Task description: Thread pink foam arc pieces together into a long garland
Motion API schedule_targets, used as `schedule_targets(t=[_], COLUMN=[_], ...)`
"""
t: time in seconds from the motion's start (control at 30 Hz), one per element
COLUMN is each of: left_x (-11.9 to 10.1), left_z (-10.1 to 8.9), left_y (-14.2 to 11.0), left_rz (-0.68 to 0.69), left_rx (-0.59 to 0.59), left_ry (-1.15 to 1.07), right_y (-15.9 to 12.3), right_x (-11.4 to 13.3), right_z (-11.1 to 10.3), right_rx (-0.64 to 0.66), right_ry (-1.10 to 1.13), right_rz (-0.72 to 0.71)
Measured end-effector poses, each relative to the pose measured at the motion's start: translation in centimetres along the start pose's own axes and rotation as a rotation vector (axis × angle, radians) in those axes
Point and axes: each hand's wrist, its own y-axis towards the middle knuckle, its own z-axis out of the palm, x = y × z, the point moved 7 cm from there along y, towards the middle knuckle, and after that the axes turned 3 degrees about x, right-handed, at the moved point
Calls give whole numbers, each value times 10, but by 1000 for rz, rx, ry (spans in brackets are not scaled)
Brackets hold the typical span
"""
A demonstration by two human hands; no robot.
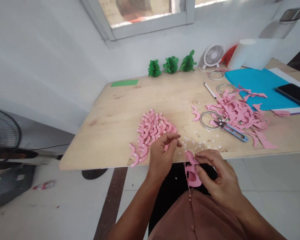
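My right hand [221, 171] pinches a curved, layered pink paper piece [195, 181] between thumb and fingers, just off the table's front edge and above my lap. Its layers fan apart a little. To its left, my left hand [163, 150] hovers at the table edge with thumb and fingertips drawn together; whatever is between them, if anything, is too small to make out. Behind that hand lies a heap of curved pink paper pieces [150, 128] with white spots at their ends. Small white bits [197, 144] are scattered on the wood between the hands.
Blue-handled thread snips [233, 131] rest against a tape ring [207, 120] beside pink paper scraps [240, 111]. Farther back are a white pen [210, 90], blue sheets [252, 80], a phone [296, 95], a small fan [213, 56] and three green paper shapes [171, 65].
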Motion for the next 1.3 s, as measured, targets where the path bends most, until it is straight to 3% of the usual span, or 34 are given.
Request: schedule_targets(t=[0.33,0.57,1.3], left_x=[1,5,11], left_z=[10,21,23], left_y=[-30,-39,-41], left_rz=[-123,-179,-217], left_rx=[119,119,65], left_ry=[-71,-153,-310], right_y=[2,1,-1], right_x=[14,19,9], right_z=[0,2,6], right_rx=[-27,-50,-25], right_ry=[-109,-157,-25], right_rz=[-155,-209,-52])
